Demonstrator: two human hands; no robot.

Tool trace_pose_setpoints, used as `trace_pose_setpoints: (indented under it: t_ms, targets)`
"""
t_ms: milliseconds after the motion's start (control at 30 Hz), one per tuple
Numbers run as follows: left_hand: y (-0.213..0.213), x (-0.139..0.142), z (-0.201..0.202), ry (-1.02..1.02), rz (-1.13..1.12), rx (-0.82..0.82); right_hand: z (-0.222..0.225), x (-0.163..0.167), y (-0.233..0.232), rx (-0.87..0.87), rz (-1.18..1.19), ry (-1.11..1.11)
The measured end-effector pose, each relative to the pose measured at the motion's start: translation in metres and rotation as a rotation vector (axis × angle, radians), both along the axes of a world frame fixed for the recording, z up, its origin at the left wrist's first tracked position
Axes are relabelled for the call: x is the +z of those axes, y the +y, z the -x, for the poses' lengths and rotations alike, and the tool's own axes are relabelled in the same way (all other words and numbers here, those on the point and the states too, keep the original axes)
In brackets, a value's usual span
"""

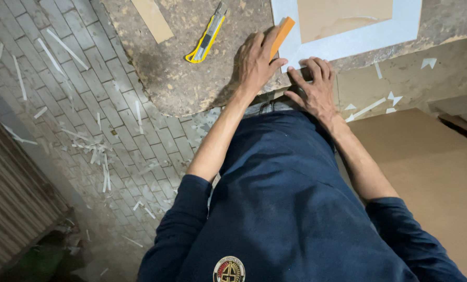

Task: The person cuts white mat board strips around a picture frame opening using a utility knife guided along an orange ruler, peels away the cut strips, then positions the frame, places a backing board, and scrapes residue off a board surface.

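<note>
My left hand [255, 61] grips a flat orange block [282, 32] and presses it on the corner of a white-bordered sheet [348, 42] with a tan middle, lying on a worn round-edged worktop [176, 78]. My right hand [314, 86] rests fingers spread on the near edge of the sheet, at the table's rim. A yellow utility knife [207, 35] lies on the worktop left of my left hand, untouched.
A tan strip [152, 18] lies at the worktop's far left. Brick paving [61, 104] on the left is strewn with white offcuts. A large brown board [432, 177] lies at right, with white scraps [393, 99] beyond it.
</note>
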State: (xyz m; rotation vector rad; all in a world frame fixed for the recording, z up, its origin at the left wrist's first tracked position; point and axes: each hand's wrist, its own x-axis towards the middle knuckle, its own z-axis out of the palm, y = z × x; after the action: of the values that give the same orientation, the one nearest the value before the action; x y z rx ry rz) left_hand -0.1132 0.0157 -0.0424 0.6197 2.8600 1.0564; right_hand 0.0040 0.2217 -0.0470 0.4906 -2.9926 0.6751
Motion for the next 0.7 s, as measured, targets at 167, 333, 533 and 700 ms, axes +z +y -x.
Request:
trace_pose_setpoints:
  t_ms: [167, 333, 533, 700]
  targets:
    - [0.004, -0.010, -0.003, -0.001, -0.040, 0.007, -0.002, -0.004, 0.006, 0.003, -0.042, -0.006]
    - [0.003, -0.014, -0.002, -0.057, -0.042, -0.011, 0.000, 0.002, 0.012, 0.036, -0.073, -0.021]
    - [0.001, -0.008, -0.001, -0.006, -0.101, -0.021, 0.005, 0.010, 0.008, 0.054, -0.105, -0.019]
    - [-0.003, 0.008, -0.001, 0.035, 0.099, -0.131, 0.006, 0.011, 0.010, 0.046, 0.004, -0.075]
